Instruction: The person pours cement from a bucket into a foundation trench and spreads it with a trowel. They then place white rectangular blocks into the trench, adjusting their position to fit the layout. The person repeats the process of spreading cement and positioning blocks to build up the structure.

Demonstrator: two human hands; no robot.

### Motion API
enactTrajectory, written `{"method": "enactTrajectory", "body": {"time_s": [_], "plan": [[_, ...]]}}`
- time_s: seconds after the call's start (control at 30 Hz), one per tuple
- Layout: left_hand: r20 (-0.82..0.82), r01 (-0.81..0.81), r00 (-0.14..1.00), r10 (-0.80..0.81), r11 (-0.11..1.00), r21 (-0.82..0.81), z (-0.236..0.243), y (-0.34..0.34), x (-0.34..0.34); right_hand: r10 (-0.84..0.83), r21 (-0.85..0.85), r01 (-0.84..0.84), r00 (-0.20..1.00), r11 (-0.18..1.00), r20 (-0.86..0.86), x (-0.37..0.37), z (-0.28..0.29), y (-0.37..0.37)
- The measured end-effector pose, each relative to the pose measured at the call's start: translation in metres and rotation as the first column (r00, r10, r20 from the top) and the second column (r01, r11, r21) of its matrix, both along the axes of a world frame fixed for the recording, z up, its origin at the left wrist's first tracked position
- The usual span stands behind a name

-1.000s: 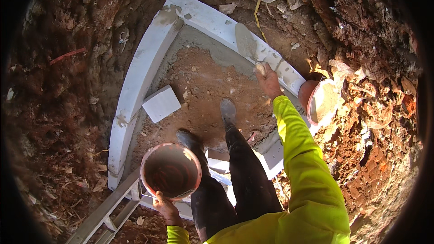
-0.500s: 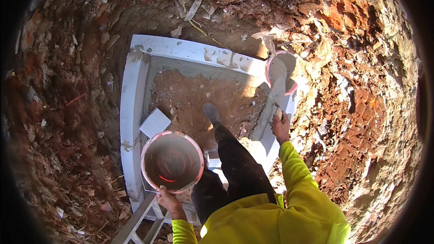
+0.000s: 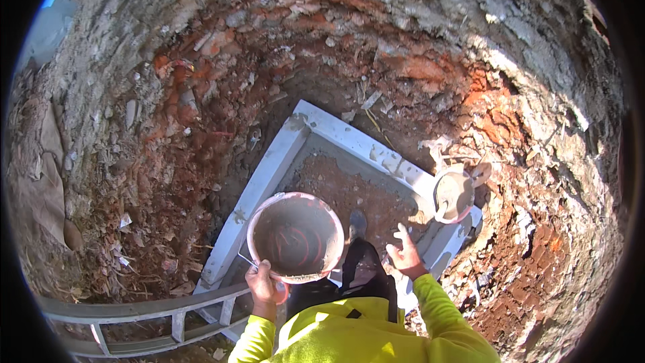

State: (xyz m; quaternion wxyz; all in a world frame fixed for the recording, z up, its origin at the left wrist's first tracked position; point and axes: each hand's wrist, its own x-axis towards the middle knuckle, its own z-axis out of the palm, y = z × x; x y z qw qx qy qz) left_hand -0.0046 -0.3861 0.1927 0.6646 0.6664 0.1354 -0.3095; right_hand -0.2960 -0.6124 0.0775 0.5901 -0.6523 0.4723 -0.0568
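My left hand (image 3: 263, 282) grips an empty-looking pinkish bucket (image 3: 293, 236) at its rim, beside the wire handle; grey residue coats its inside. My right hand (image 3: 405, 255) has nothing in it, its fingers apart, just below a second pink bucket (image 3: 457, 188) with grey mortar. What looks like the trowel's pale handle (image 3: 441, 212) shows at that bucket's near side. The bucket rests at the right corner of a white block frame (image 3: 263, 178), which borders grey mortar and brown soil (image 3: 329, 185). My boot (image 3: 357, 223) stands inside the frame.
A metal ladder (image 3: 144, 314) lies across the lower left beside the frame. Rough earth walls (image 3: 201, 60) of red, brown and grey soil surround the pit, with a brown sheet (image 3: 48, 175) at the left. Debris and a thin yellow line (image 3: 373, 121) lie behind the frame.
My view has tilted up to show more pit wall. My right hand has let go of the trowel at the right-hand bucket and drawn back. My left hand still holds its bucket.
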Motion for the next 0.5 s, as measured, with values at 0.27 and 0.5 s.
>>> {"method": "enactTrajectory", "body": {"time_s": [0.27, 0.5], "plan": [[0.015, -0.088, 0.995, 0.101, 0.924, -0.372, 0.078, -0.019, -0.008, 0.517, -0.652, -0.255, 0.819, 0.714, 0.246, 0.101, 0.176, -0.020], [-0.021, 0.287, 0.952, -0.305, 0.917, -0.278, 0.134, -0.042, 0.014, 0.451, -0.743, -0.112, 0.850, 0.660, 0.273, 0.064, 0.249, -0.015]]}}
